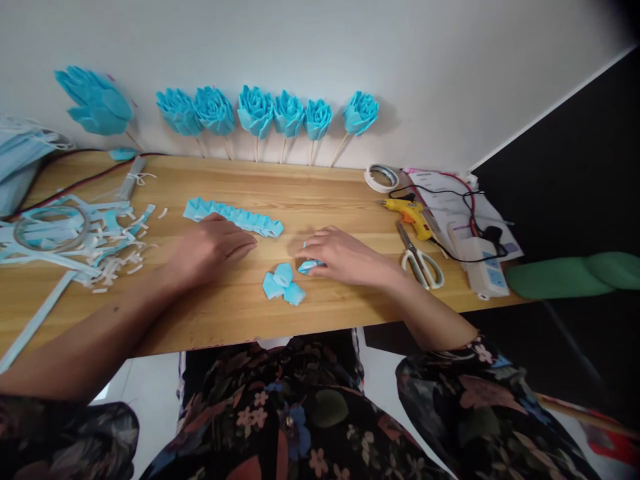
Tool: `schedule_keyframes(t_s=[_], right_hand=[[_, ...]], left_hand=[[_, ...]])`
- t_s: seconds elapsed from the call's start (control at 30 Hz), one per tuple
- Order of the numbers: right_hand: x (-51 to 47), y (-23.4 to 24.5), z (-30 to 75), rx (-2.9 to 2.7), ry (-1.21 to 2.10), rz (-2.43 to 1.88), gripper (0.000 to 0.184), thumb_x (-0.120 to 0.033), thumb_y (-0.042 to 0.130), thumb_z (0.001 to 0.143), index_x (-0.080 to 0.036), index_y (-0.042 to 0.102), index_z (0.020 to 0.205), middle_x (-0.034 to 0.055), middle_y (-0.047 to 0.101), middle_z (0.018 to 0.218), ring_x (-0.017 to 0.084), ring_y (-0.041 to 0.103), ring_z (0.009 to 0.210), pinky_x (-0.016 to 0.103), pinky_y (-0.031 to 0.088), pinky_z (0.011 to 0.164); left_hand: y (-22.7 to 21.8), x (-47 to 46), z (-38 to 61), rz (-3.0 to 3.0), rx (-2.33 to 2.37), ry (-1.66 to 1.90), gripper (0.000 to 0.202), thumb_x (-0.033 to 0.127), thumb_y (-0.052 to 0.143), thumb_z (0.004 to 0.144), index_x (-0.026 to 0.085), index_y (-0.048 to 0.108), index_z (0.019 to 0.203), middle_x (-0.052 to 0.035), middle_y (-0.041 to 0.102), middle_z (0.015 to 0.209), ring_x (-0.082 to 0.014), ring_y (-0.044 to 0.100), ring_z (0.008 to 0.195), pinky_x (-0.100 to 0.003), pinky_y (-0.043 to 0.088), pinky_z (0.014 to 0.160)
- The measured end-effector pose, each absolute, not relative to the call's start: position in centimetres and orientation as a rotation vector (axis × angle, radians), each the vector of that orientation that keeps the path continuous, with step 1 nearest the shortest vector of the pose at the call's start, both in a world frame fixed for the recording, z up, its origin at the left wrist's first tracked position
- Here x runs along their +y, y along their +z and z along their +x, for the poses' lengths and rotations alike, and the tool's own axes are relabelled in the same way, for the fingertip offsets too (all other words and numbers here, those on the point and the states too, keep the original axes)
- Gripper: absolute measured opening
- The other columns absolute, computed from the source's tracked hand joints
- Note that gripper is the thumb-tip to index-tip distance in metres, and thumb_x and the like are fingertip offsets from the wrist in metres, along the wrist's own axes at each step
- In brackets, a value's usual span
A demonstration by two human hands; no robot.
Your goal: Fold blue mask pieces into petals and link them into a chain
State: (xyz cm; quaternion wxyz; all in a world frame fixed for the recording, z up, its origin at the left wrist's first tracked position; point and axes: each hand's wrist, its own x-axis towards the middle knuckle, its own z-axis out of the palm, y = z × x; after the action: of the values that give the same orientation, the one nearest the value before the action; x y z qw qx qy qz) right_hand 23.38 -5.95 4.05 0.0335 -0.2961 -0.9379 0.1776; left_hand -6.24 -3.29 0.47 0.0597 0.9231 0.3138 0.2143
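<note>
My left hand (213, 247) rests palm down on the wooden table (320, 200), fingers together and stretched toward the right, its back edge touching a long pleated blue strip (235, 217). My right hand (340, 255) lies on the table with its fingers curled over a small folded blue piece (307, 266). A cluster of folded blue pieces (283, 283) lies just in front, between both hands.
Several blue fabric roses on sticks (265, 113) lean against the white wall. White and blue scraps with a tape ring (75, 240) pile at the left. At the right lie a yellow glue gun (413, 215), scissors (421, 261), a tape roll (381, 177), a power strip (483, 267) and papers.
</note>
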Motion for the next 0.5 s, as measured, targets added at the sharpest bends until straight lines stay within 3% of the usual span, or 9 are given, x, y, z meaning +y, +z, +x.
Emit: schedule_keyframes(t_s=[0.1, 0.2, 0.37, 0.5], right_hand=[[-6.1, 4.8, 23.9, -2.737, 0.714, -0.992, 0.014, -0.02, 0.064, 0.087, -0.022, 0.071, 0.099, 0.0043, 0.072, 0.099, 0.02, 0.062, 0.094, 0.035, 0.04, 0.086], [-5.9, 5.6, 24.1, -2.287, 0.945, -1.151, 0.009, -0.027, 0.066, 0.085, -0.02, 0.068, 0.091, 0.0011, 0.068, 0.087, 0.015, 0.059, 0.08, 0.03, 0.043, 0.076], [-4.6, 5.4, 22.4, -1.646, 1.263, -1.059, 0.027, -0.044, 0.07, 0.08, -0.02, 0.059, 0.087, -0.0018, 0.064, 0.081, 0.011, 0.056, 0.071, 0.025, 0.045, 0.066], [-3.9, 4.3, 21.0, -1.507, 1.283, -1.014, 0.036, -0.051, 0.075, 0.073, -0.02, 0.06, 0.084, -0.002, 0.063, 0.08, 0.011, 0.057, 0.074, 0.025, 0.047, 0.072]], left_hand=[[1.3, -3.7, -5.7, 2.627, 1.02, 0.765, 0.03, 0.039, 0.05, 0.098, 0.021, 0.073, 0.091, -0.0045, 0.073, 0.081, -0.0181, 0.064, 0.077, -0.033, 0.045, 0.079], [2.9, -4.2, -4.3, 2.306, 1.041, 0.828, 0.028, 0.044, 0.056, 0.094, 0.021, 0.073, 0.091, -0.0044, 0.074, 0.089, -0.0173, 0.065, 0.08, -0.029, 0.047, 0.073], [5.3, -4.0, -0.1, 1.991, 0.904, 0.813, 0.035, 0.047, 0.069, 0.082, 0.02, 0.071, 0.104, -0.0045, 0.073, 0.094, -0.0166, 0.063, 0.081, -0.029, 0.048, 0.073], [5.1, -3.4, 2.1, 1.726, 0.883, 0.887, 0.034, 0.048, 0.071, 0.079, 0.016, 0.069, 0.091, -0.0037, 0.069, 0.083, -0.0147, 0.059, 0.073, -0.027, 0.046, 0.068]])
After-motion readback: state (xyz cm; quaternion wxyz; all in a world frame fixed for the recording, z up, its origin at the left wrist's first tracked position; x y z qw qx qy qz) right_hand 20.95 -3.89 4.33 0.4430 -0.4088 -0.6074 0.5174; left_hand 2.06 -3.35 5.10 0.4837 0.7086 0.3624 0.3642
